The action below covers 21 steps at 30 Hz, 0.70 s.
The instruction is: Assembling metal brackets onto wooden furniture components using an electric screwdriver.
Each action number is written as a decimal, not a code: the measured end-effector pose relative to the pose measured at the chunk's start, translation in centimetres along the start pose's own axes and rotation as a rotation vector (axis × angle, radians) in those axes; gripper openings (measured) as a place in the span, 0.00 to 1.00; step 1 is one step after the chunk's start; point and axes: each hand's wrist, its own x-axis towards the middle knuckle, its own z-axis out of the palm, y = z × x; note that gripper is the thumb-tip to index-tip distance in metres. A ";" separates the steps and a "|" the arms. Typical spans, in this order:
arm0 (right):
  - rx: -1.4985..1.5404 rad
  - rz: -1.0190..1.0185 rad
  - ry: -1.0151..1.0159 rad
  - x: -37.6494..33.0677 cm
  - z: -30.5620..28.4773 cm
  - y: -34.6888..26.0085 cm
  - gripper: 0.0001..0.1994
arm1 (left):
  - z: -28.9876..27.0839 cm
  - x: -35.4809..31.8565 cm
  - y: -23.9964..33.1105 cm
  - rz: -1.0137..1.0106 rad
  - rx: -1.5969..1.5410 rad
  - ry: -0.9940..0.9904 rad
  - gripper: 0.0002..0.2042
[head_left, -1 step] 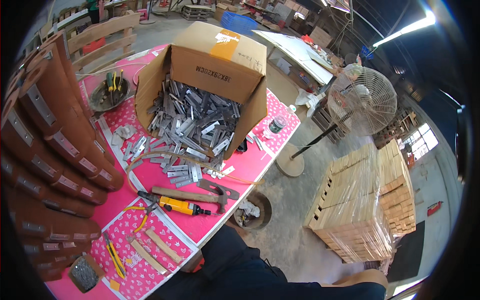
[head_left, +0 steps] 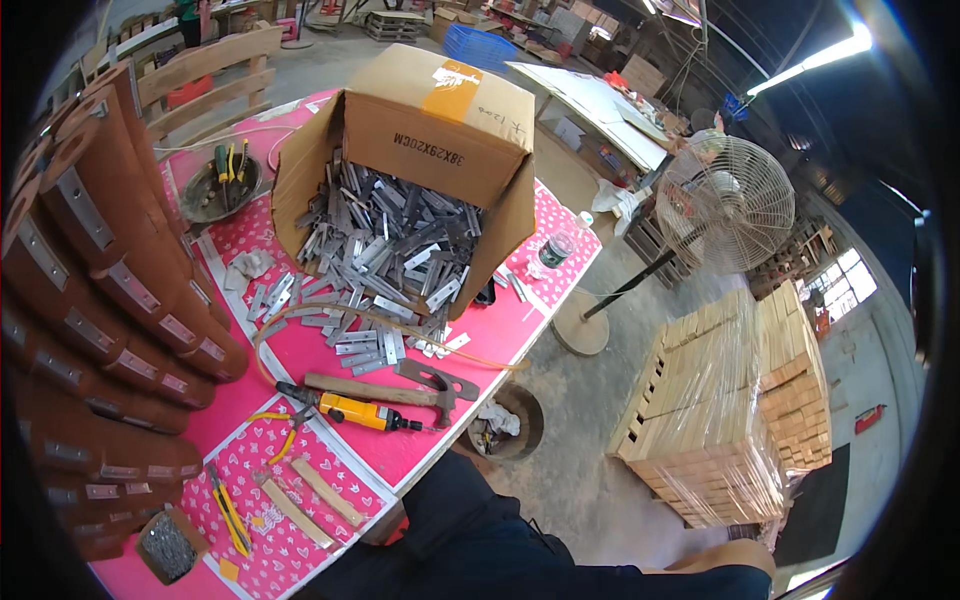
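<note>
Grip we cannot tell: neither hand shows. Brown rolls (head_left: 150,255), frame left, carry metal plates (head_left: 80,207); loose plates (head_left: 385,235), centre, lie unfitted.

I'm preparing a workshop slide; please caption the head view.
An open cardboard box of metal strips on a pink-covered table, with a hammer and yellow power tool lying nearby.

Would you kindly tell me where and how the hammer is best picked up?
Probably grip the hammer around mid-handle, coming from above: it lies flat, its wooden handle is long and straight, and the yellow power tool crowds its near side, metal plates its far side.
</note>
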 end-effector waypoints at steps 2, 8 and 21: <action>-0.008 0.007 -0.002 -0.1 -0.4 -0.1 0.25 | 0.1 0.2 0.1 0.004 -0.002 0.004 0.09; -0.010 0.018 -0.007 -0.1 -0.9 -0.1 0.24 | 0.1 0.4 0.2 0.009 -0.008 0.015 0.09; 0.000 0.047 -0.028 -0.1 -1.4 -0.2 0.23 | 0.3 1.1 0.0 0.003 -0.021 0.027 0.09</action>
